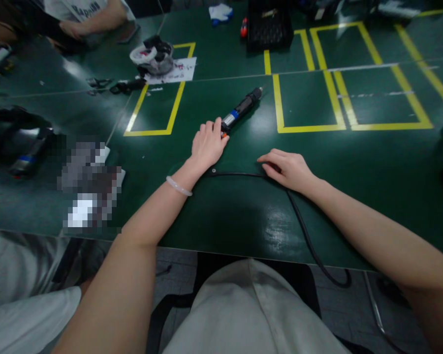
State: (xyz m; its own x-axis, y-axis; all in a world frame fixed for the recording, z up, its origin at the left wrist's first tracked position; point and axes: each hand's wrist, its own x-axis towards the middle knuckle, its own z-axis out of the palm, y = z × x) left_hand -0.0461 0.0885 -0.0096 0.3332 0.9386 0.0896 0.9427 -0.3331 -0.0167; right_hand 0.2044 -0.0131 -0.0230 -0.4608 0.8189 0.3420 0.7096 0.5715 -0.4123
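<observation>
My left hand point(208, 142), with a pale bracelet point(179, 186) on its wrist, has its thumb and index finger around the rear end of an electric screwdriver point(239, 109). The tool is black and silver with a blue band. It points away to the right, with its bit at the far end. My right hand point(286, 169) rests low over a black cable point(239, 173), with its fingers loosely bent and a gap between thumb and index finger. The cable emerges beyond that hand and hangs over the table's near edge. Part of it is hidden under the hand.
Yellow tape rectangles point(310, 129) mark the green table point(221, 216). A black tray point(269, 29) stands at the back, near a white and blue glove point(220, 14). A paper point(184, 70) with a grey and white object lies back left. Another person's arm point(107, 19) is across the table.
</observation>
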